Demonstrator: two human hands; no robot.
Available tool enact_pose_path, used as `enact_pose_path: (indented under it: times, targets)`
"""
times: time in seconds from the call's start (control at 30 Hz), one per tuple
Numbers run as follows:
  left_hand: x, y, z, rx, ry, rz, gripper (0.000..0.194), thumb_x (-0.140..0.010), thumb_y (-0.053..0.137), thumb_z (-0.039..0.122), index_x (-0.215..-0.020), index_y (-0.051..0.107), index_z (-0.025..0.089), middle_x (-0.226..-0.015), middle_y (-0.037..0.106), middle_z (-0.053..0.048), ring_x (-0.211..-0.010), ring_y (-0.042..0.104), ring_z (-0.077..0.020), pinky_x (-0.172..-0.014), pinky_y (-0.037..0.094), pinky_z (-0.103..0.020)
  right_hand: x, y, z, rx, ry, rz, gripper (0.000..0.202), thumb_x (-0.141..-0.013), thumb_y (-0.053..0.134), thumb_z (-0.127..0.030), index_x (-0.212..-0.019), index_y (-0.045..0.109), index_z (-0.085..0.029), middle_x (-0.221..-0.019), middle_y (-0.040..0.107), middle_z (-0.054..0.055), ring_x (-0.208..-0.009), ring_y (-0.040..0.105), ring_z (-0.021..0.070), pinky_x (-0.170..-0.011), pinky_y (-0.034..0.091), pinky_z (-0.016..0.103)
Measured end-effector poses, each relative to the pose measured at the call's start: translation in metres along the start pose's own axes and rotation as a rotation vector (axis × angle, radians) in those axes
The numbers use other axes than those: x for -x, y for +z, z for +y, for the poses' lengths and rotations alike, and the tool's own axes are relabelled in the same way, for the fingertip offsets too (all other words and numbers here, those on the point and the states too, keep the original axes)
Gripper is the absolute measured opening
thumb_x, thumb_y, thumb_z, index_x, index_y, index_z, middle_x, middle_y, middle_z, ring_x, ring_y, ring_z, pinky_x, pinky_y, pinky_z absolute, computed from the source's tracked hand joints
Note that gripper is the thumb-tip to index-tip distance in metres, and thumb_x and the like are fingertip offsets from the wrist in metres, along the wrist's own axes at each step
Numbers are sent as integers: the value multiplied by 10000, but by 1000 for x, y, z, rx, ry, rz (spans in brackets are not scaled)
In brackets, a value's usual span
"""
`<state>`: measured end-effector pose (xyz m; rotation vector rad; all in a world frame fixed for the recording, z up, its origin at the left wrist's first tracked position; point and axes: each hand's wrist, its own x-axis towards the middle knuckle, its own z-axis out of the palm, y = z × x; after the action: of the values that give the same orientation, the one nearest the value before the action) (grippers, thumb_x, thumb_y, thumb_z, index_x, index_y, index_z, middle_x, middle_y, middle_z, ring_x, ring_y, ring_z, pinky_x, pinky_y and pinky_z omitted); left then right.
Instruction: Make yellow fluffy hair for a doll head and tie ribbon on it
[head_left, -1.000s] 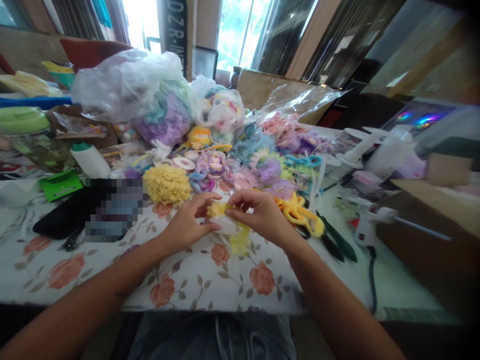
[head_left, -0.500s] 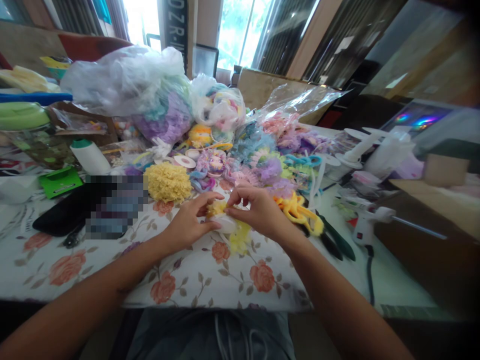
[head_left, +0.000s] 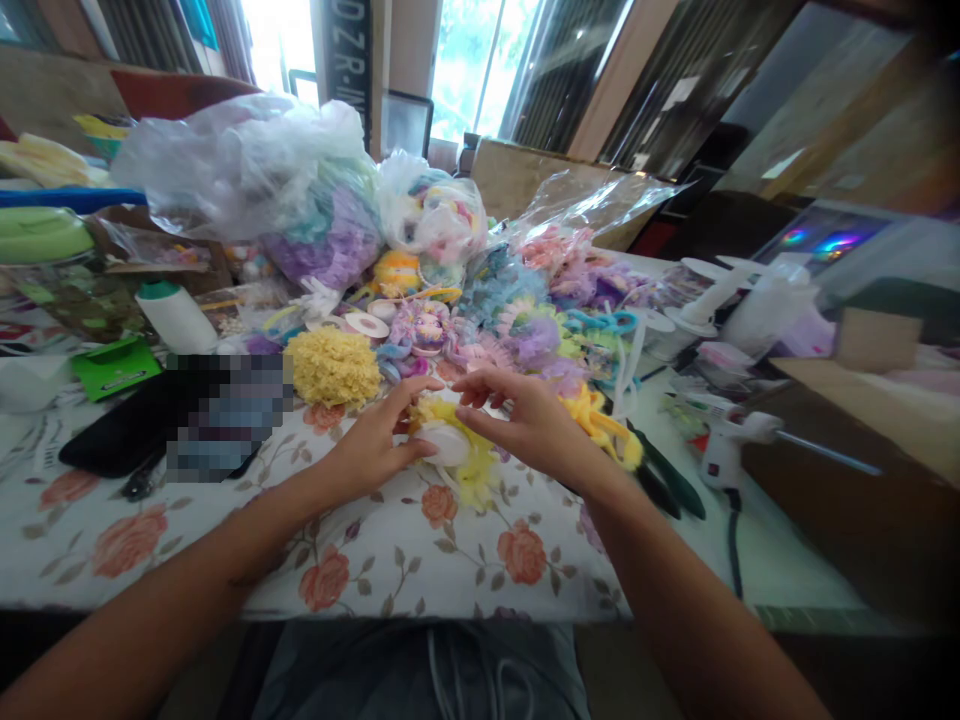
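Centre frame: left hand [head_left: 379,442] held white disc [head_left: 448,443]; yellow frill [head_left: 478,478] beside disc; right hand [head_left: 536,425] spread loosely nearby, contact unclear.

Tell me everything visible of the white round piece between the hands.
The white round piece looks smooth, its broad face toward the camera; its material is unclear. Yellow frilly material borders its far side; petal-like yellow material spreads at its near right. The left hand holds its left side. It is over the floral cloth; whether it rests there, or the right hand touches it, I can't tell.
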<state>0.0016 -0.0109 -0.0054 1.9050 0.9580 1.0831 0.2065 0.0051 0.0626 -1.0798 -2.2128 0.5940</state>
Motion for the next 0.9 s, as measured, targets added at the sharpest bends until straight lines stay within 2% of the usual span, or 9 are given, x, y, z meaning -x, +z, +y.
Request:
enact_pose_path:
  times: [0.13,0.33,0.5,0.63,0.77,0.9]
  targets:
    - [0,2,-2,-74,-1,6,546,-794,663,311,-1282,419,290,-1265,523,-55,-1068,552,-202,-896,497,-335,10,2,7,-37,94,19,175,-776,658,-300,-905,628,-185,-837,656,34,-738,581,145,-654,455,273]
    - [2,2,-4,-119,40,8,503,-828,621,285,-1289,421,307,-1330,469,-54,-1100,532,-202,-901,485,-319,16,17,15,-200,189,101,156,-788,639,-318,-800,606,-166,-706,593,15,-627,528,121,-571,426,251]
    - [1,1,3,-164,143,-40,405,-873,559,301,-1262,447,286,-1390,413,-81,-1259,418,-229,-866,496,-287,17,24,18,-235,138,170,134,-765,676,-281,-809,609,-174,-724,590,7,-625,499,113,-582,414,248]
    - [0,1,6,-178,176,-46,254,-892,528,275,-1144,505,259,-1329,455,-78,-1182,480,-200,-844,504,-279,18,25,18,-212,87,203,91,-763,681,-231,-785,613,-175,-721,590,5,-639,505,117,-605,416,253]
    - [2,3,1,-195,176,-3,334,-872,562,273,-1190,459,260,-1313,465,-87,-1202,467,-213,-829,522,-290,17,25,21,-163,14,214,65,-771,669,-195,-762,608,-173,-715,581,6,-656,501,122,-616,414,257]
    - [4,4,-6,-206,153,25,420,-861,583,290,-1246,416,283,-1273,496,-61,-1106,530,-185,-852,528,-301,16,24,22,-124,-51,203,68,-774,661,-166,-741,602,-170,-710,567,4,-661,497,121,-616,406,255]
